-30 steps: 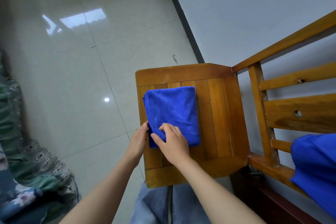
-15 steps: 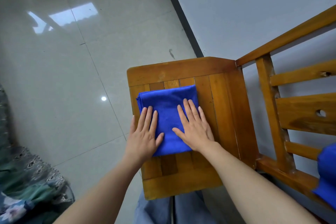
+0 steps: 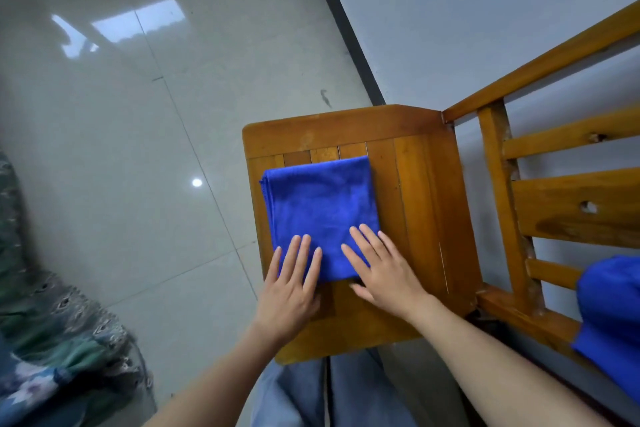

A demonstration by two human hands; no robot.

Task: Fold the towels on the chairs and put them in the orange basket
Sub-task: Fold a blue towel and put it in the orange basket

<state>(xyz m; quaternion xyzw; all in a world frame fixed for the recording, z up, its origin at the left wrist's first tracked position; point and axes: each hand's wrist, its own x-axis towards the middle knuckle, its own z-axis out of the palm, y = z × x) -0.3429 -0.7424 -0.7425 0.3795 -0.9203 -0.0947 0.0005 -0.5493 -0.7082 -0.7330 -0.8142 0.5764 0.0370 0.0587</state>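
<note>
- Step: smoothing the fold. Blue towel (image 3: 320, 215) lies as a folded square on chair seat (image 3: 408, 184), toward its 9 o'clock side.
- Left hand (image 3: 291, 291) & right hand (image 3: 381, 270): both flat, fingers spread, on towel's 6 o'clock edge; nothing pinched.
- Next (est.): pick up the stack w/o unfolding, take to orange basket, not in view.
- 2nd towel (image 3: 613, 315) at 4 o'clock, unfolded afaict.

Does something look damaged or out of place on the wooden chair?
Nothing serious. The folded blue towel lies flat and square on the wooden chair seat. Only the wooden backrest slats show small holes and worn, chipped edges.
</note>
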